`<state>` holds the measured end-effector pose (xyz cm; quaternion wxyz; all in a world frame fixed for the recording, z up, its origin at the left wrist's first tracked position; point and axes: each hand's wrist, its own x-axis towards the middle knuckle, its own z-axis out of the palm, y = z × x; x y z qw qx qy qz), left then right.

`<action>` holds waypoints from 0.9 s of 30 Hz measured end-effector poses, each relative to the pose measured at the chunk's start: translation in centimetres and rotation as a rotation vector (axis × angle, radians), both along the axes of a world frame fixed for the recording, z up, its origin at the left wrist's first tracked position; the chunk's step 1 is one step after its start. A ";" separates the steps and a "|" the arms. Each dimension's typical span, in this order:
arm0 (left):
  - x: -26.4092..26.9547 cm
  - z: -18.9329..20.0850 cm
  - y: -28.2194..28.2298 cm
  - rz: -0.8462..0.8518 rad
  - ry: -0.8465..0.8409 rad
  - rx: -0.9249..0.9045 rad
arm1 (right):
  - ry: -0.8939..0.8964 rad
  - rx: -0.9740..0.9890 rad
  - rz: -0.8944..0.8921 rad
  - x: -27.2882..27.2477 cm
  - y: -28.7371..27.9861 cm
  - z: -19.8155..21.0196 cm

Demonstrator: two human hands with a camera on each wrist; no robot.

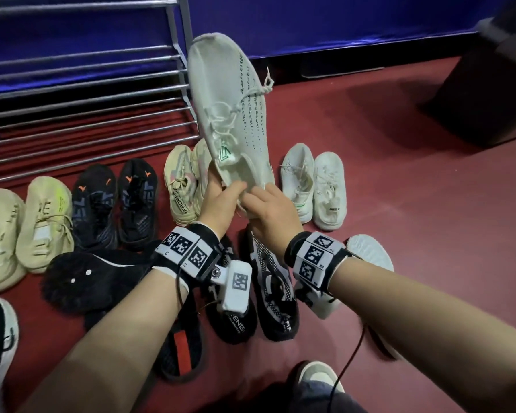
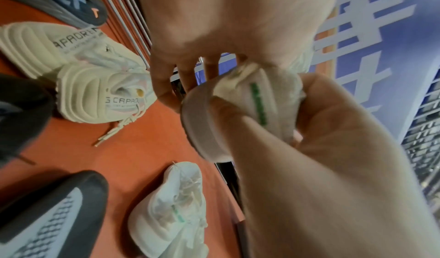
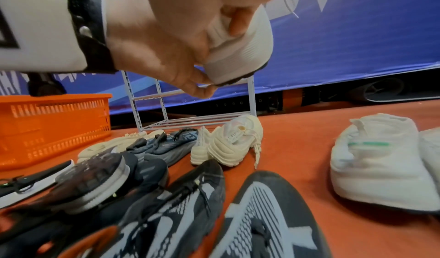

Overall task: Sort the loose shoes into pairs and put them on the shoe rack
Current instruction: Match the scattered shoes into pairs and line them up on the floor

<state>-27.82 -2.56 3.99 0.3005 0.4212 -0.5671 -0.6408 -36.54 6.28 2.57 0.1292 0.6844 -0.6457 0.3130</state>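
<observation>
Both hands, left hand and right hand, grip raised white shoe heel.

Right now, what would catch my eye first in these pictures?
A pale knit sneaker with white laces is held aloft, toe up, both hands gripping its heel: left hand, right hand. Below, shoes stand paired in a row on the dark red floor, before a bare metal-bar shoe rack.

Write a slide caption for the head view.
Both hands, left hand and right hand, grip a pale sneaker above paired shoes.

White knit shoe raised, toe toward rack.
</observation>
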 end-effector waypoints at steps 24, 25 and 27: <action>3.2 -9.0 6.2 -0.380 -0.506 0.294 | -0.302 1.120 -1.436 -9.0 17.0 -12.0; 3.3 -9.0 6.1 -0.380 -0.515 0.279 | -0.381 1.108 -1.427 -9.3 17.1 -11.6; 3.6 -9.1 6.0 -0.383 -0.547 0.194 | -0.557 1.078 -1.420 -9.9 17.2 -10.1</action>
